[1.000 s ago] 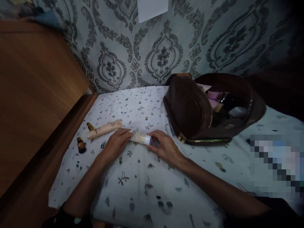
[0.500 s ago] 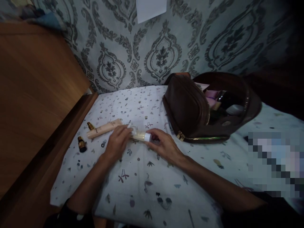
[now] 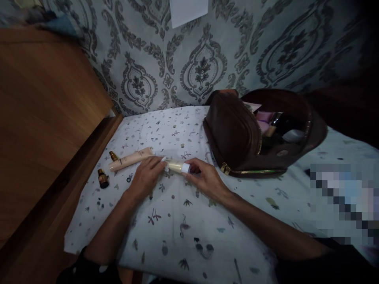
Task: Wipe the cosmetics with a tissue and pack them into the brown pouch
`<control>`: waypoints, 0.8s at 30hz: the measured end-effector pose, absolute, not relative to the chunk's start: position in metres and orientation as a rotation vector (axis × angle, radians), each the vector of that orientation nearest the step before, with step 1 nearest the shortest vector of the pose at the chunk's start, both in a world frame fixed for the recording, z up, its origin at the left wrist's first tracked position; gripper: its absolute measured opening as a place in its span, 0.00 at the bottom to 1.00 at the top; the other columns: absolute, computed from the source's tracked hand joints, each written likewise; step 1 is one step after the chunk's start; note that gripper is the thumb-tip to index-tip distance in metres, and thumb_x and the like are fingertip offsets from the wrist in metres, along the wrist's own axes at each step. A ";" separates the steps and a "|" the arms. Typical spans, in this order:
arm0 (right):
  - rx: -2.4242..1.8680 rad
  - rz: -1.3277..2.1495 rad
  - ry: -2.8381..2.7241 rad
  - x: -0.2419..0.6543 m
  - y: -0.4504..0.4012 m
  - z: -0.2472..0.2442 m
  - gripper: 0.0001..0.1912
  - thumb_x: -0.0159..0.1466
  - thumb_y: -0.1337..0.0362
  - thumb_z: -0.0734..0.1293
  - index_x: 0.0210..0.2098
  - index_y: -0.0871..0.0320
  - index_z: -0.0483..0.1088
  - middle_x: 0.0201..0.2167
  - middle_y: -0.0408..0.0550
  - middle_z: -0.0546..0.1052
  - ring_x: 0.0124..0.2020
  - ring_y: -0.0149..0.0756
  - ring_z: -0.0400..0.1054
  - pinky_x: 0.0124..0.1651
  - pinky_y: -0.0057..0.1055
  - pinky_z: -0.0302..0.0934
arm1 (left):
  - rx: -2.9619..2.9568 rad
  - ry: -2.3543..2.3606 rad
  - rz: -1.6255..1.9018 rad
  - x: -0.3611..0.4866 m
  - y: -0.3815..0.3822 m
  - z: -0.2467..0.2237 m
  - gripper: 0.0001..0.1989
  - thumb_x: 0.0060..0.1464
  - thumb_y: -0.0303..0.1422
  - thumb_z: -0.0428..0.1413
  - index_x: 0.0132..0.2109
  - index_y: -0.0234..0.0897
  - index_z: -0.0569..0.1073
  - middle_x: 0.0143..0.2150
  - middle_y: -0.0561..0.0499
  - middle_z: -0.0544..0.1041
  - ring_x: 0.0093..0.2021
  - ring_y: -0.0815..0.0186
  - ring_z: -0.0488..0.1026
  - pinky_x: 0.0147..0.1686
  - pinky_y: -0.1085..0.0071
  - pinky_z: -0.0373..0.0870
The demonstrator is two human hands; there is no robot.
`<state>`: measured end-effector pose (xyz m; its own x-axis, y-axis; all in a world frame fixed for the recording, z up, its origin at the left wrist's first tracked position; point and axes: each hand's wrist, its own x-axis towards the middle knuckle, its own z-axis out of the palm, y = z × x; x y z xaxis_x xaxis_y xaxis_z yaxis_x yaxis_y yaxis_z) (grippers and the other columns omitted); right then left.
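My right hand [image 3: 204,175] pinches the white-capped end of a small pale yellow tube [image 3: 175,166], which lies sideways just above the sheet. My left hand [image 3: 147,173] is closed on a crumpled white tissue-like piece [image 3: 165,161] at the tube's other end. Whether the tissue wraps round that end is hard to see. Beyond my left hand a peach-coloured tube [image 3: 130,159] lies on the sheet, close to my knuckles. Two small dark bottles with gold tops lie near it: one bottle [image 3: 103,179] in front and another gold piece [image 3: 113,156] partly behind the tube.
A brown zip bag [image 3: 233,134] stands open at the right, with a pink item [image 3: 264,120] and others inside. The white printed sheet [image 3: 177,225] covers the surface. Wooden furniture [image 3: 44,98] borders the left. A patterned wall [image 3: 166,51] rises behind. A blurred-out object [image 3: 346,197] lies far right.
My right hand and the pale yellow tube have shifted slightly right, and more of the tube shows beside my left hand. The bag and the lying items stay where they were.
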<state>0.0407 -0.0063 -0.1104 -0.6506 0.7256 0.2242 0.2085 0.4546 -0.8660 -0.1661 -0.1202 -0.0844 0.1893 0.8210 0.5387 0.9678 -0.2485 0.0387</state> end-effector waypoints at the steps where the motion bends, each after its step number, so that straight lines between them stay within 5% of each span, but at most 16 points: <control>1: -0.786 1.152 -2.115 0.041 -0.006 -0.111 0.12 0.58 0.61 0.68 0.41 0.57 0.72 0.31 0.44 0.75 0.31 0.35 0.68 0.34 0.29 0.61 | -2.139 -1.726 -0.670 -0.170 -0.120 -0.084 0.12 0.63 0.26 0.49 0.49 0.37 0.73 0.48 0.41 0.77 0.49 0.57 0.73 0.47 0.59 0.72; 10: -0.827 1.154 -2.050 0.041 -0.008 -0.102 0.12 0.60 0.55 0.66 0.37 0.57 0.72 0.26 0.42 0.74 0.27 0.33 0.66 0.30 0.28 0.58 | -1.914 -1.920 -0.756 -0.190 -0.121 -0.081 0.11 0.65 0.27 0.47 0.48 0.37 0.73 0.47 0.43 0.76 0.49 0.57 0.72 0.51 0.57 0.70; 18: -0.799 1.105 -2.103 0.043 -0.009 -0.099 0.16 0.64 0.51 0.63 0.31 0.58 0.69 0.22 0.41 0.69 0.24 0.31 0.62 0.27 0.27 0.54 | -2.101 -1.488 -0.897 -0.138 -0.119 -0.080 0.13 0.62 0.21 0.49 0.51 0.35 0.72 0.49 0.41 0.77 0.52 0.58 0.72 0.52 0.59 0.71; 24: -0.798 1.084 -2.116 0.043 -0.008 -0.100 0.17 0.65 0.51 0.62 0.36 0.59 0.71 0.21 0.39 0.66 0.23 0.30 0.60 0.27 0.28 0.53 | -2.156 -1.613 -1.088 -0.124 -0.119 -0.086 0.13 0.62 0.23 0.51 0.53 0.36 0.70 0.52 0.40 0.73 0.54 0.61 0.71 0.52 0.61 0.73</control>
<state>0.0432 -0.0080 -0.1001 -0.6231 0.7408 0.2509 0.2291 0.4796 -0.8471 -0.1237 -0.1190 -0.0855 0.1150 0.7252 0.6789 0.9012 -0.3636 0.2357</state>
